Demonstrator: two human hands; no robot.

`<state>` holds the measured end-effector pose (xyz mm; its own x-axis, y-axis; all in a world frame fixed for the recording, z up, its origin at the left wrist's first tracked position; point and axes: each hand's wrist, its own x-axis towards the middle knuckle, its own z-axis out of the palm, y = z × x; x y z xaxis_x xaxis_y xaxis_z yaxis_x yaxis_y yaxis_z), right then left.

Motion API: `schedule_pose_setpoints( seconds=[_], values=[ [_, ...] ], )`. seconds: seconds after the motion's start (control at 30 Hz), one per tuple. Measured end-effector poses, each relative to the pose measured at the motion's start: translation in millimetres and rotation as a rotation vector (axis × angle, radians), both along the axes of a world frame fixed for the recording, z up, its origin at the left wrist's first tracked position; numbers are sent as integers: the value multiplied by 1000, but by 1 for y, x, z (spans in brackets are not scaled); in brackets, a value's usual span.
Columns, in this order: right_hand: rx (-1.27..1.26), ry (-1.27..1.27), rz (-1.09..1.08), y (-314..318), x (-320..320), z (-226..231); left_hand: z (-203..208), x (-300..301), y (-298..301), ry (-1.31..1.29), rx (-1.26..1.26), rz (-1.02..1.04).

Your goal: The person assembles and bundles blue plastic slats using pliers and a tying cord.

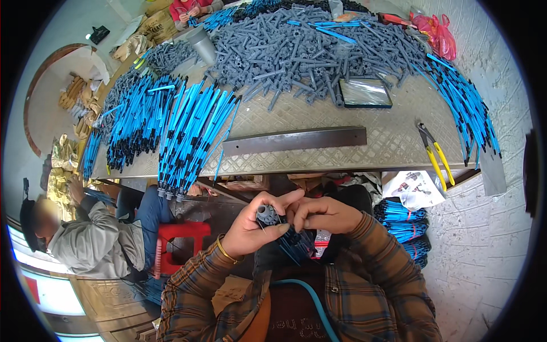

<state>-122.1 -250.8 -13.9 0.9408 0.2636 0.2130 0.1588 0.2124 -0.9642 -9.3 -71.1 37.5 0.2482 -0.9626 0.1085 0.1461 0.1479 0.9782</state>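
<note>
In front of my lap, my left hand (256, 225) is wrapped round a grey plastic tube piece (266, 213), its round hollow end turned up. Dark and blue thin rods (296, 248) hang below it in a bundle. Close against it on the right is my right hand (327, 214), fingers bent and drawn together near the rods; whatever they pinch is hidden. Above my hands, a flat dark metal bar (296, 141) lies along the near part of the table.
Grey plastic pieces (285, 45) heap the far table (262, 122). Blue rod bundles (196, 134) hang over its front left edge, more rods (464, 108) lie right. Yellow-handled pliers (434, 154) rest near the right edge. A person (102, 233) sits left by a red stool (179, 242).
</note>
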Motion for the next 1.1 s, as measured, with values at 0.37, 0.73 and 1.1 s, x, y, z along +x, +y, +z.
schedule_pose_setpoints(
  seconds=[0.37, 0.73, 1.1],
  values=[
    [-471, -227, -607, 34, -3, 18, -5, -6, 0, 16, 0, 73],
    [-472, -90, -337, 18, -6, 31, -3, 2, 7, -64, 13, -35],
    [-669, -312, -598, 38, -9, 20, -5, 4, 5, -113, 18, -30]
  ],
)
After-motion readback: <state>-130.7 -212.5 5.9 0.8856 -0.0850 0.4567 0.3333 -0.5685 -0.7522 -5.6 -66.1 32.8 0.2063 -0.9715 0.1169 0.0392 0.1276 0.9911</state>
